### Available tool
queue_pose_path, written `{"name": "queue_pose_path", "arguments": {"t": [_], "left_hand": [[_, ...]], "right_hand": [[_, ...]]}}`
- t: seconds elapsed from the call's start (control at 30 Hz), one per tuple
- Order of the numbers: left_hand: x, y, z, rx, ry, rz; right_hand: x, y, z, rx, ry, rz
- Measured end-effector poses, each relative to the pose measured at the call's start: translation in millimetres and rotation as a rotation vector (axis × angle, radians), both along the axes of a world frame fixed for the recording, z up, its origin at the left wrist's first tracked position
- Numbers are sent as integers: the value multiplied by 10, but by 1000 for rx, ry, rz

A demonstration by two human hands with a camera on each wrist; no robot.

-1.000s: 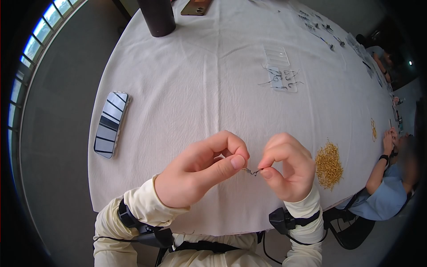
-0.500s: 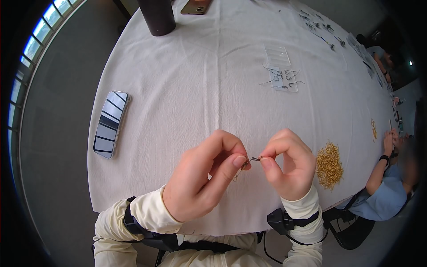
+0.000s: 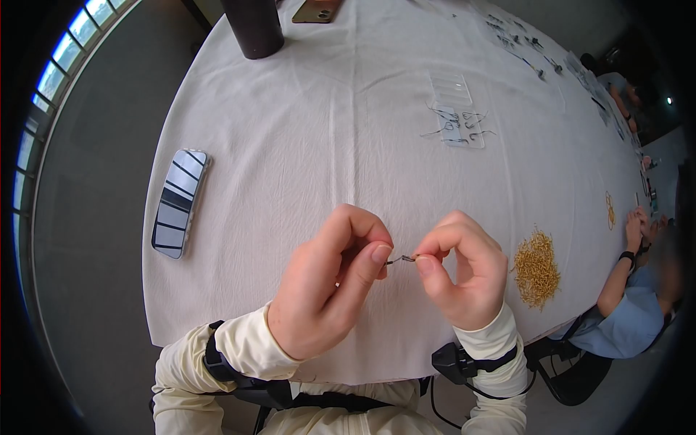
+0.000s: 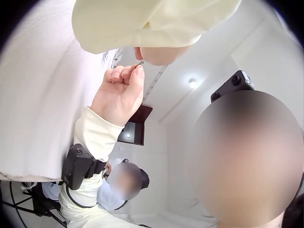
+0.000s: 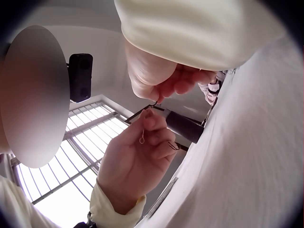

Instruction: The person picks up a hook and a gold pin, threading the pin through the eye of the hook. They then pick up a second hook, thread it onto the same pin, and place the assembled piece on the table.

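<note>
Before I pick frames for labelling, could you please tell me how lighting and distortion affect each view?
Head view: fisheye bends the table edge, corners go black, the wire is sharp, and the phone mirrors bright stripes. Left wrist view: the sleeve fills the top, soft; a lamp glares. Right wrist view: the window is blown out behind the left hand.

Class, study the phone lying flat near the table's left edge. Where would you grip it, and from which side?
Probably pinch the phone across its two long edges at mid-length, coming from above; it lies flat on the tablecloth, with both long sides exposed.
</note>
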State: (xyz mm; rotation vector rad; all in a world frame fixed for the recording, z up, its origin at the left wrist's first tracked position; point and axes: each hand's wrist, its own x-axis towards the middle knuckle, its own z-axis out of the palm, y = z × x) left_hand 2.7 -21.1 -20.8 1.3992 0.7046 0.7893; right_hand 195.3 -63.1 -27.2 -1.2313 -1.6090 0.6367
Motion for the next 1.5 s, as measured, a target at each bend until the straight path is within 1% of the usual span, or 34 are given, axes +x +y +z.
{"name": "queue_pose_path", "arguments": {"t": [0.2, 0.23, 0.27, 0.3, 0.33, 0.37, 0.4, 0.47, 0.5, 0.63, 0.7, 0.77, 1.0, 1.2, 1.27, 1.3, 1.33, 1.37, 1.4, 1.43, 1.47, 1.5], "left_hand": [[-3, 10, -14, 34, 10, 9], [-3, 8, -16, 34, 10, 9], [-1, 5, -19, 100, 43, 28], [-1, 4, -20, 165, 77, 48], [-4, 6, -22, 165, 77, 48], [-8, 8, -23, 249, 133, 70], [-6, 9, -24, 332, 188, 92], [11, 3, -12, 351, 193, 97], [18, 0, -7, 370, 198, 103], [38, -14, -15, 299, 148, 98], [50, -22, -31, 235, 63, 104], [46, -20, -24, 236, 59, 99], [54, -23, -24, 246, 55, 101], [36, -33, -24, 281, 115, 81], [42, -34, -20, 281, 109, 82], [45, -37, -17, 281, 103, 83], [50, -44, -17, 282, 104, 82], [54, -54, -17, 221, 67, 85], [56, -61, -16, 160, 30, 88], [57, -63, -9, 161, 30, 88], [55, -65, 3, 101, 11, 76], [55, -67, 10, 42, -9, 64]], "right_hand": [[21, -1, -7, 6, -5, -23], [29, -10, -16, -40, 61, 6], [34, -21, -25, -86, 128, 34], [22, -32, -20, -86, 128, 34], [0, -44, -9, -181, 254, 58], [-20, -52, 0, -276, 381, 81], [-32, -56, 5, -275, 381, 80], [-53, -65, 7, -391, 494, 114], [-67, -65, 1, -390, 495, 112], [-94, -60, -52, -389, 531, 106], [-82, -61, -67, -378, 538, 96], [-69, -61, -73, -352, 488, 69], [-102, -78, -100, -318, 500, 16], [-109, -99, -105, -266, 383, -55], [-123, -104, -86, -195, 306, -78], [-122, -109, -77, -195, 307, -79], [-120, -112, -68, -97, 185, -96], [-120, -114, -58, 1, 62, -113], [-121, -109, -47, 2, 63, -113], [-123, -99, -36, 66, 24, -120], [-124, -91, -32, 129, -14, -126], [-123, -87, -38, 129, -14, -126]]}}
